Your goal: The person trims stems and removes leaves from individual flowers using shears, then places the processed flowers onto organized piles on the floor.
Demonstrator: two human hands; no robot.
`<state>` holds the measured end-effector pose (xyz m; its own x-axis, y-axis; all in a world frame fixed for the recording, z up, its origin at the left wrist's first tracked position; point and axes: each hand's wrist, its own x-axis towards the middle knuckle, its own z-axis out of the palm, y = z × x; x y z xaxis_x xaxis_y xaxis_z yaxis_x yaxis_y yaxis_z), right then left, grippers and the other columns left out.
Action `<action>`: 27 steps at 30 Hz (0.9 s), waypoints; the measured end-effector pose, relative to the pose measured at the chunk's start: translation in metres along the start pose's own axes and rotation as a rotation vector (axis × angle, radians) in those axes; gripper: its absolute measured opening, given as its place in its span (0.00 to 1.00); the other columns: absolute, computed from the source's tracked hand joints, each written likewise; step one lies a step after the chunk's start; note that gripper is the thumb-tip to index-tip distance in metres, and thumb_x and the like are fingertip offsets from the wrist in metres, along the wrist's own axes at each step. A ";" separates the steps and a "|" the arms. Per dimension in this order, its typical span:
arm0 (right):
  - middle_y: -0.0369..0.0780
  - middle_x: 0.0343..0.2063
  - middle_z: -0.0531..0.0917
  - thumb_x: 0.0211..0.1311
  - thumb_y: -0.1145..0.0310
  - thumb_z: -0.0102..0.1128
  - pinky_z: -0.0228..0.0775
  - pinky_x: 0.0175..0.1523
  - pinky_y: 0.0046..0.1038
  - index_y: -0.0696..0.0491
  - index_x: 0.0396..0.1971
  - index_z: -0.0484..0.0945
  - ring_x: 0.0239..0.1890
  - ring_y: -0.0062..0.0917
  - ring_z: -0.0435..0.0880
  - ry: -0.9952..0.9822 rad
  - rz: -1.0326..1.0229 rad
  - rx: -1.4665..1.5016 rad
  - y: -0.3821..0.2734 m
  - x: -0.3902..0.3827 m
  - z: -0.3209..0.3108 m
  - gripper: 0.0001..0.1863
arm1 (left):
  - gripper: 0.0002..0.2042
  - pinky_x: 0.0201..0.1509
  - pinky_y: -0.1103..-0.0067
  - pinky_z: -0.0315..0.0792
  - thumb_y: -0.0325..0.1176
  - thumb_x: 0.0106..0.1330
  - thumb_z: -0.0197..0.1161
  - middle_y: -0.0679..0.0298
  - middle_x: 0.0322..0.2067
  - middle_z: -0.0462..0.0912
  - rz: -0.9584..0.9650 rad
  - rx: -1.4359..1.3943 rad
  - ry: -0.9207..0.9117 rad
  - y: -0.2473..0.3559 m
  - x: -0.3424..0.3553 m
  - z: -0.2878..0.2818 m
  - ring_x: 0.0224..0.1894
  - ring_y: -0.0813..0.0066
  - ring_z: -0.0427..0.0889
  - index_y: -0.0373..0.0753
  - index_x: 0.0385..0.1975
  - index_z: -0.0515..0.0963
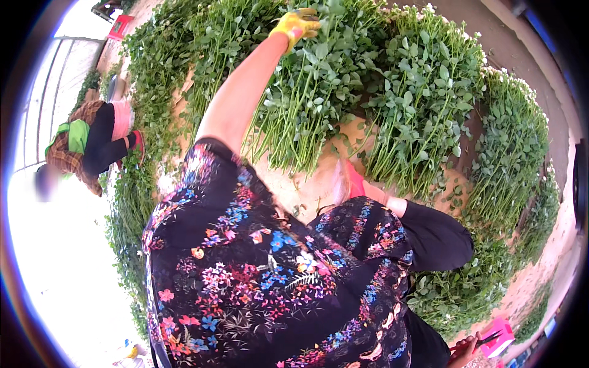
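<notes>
My left hand [297, 26], in a yellow glove, is stretched far forward over a thick bundle of leafy green stems [307, 92]. Its fingers look extended and apart, with nothing seen in them. At the lower right my right hand [469, 351], partly cut off by the picture's edge, is bare and closed around a red-handled cutting tool [491, 338] with a dark blade, perhaps shears. A bright pink box [500, 337] lies just behind the blade. The stems lie side by side, leaves away from me, bare ends toward me.
More leafy stems with small white flowers [392, 110] spread across the right. My pink-covered foot [353, 181] rests near their cut ends. On the left a person in a plaid shirt [80, 138] bends beside the row. A red box [119, 27] stands at the far left.
</notes>
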<state>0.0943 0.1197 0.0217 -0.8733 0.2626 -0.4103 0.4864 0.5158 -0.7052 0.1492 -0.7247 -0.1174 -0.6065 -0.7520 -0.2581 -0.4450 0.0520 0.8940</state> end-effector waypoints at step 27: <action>0.32 0.25 0.72 0.66 0.66 0.53 0.62 0.20 0.14 0.56 0.55 0.68 0.21 0.12 0.70 -0.051 -0.223 0.219 0.023 0.016 0.001 0.19 | 0.16 0.49 0.67 0.73 0.45 0.57 0.54 0.54 0.37 0.83 0.049 1.131 -0.168 -0.178 -0.127 0.107 0.44 0.57 0.81 0.40 0.32 0.83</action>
<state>0.0912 0.1349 -0.0016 -0.9593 0.1185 -0.2563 0.2822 0.3664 -0.8866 0.2349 -0.5678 -0.2829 -0.6819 -0.6401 -0.3540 -0.7050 0.7041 0.0846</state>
